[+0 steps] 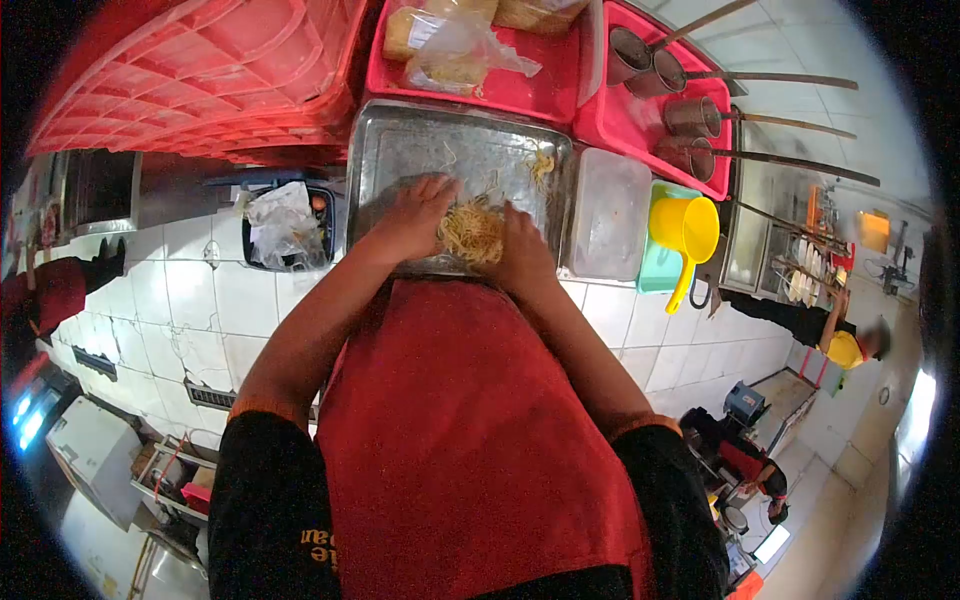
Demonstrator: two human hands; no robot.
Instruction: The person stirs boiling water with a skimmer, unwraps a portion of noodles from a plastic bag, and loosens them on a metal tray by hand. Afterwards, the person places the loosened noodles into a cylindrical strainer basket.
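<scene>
A clump of thin yellow noodles (472, 232) lies near the front of a metal tray (385, 150), between my two hands. On its left side, my left hand (420, 218) rests with fingers stretched over the tray and its edge touching the noodles. Against the right side, my right hand (520, 245) presses with fingers curled round the clump; part of them is hidden. A smaller bunch of noodles (541, 168) sits at the tray's right, and loose strands are scattered on the metal.
Behind the tray, a pink crate (545, 60) holds bagged noodles. Another pink crate (625, 120) contains long-handled strainers (692, 117). A clear plastic container (610, 215) and a yellow dipper (683, 225) stand right. A lined bin (290, 225) is left. Other people are farther off.
</scene>
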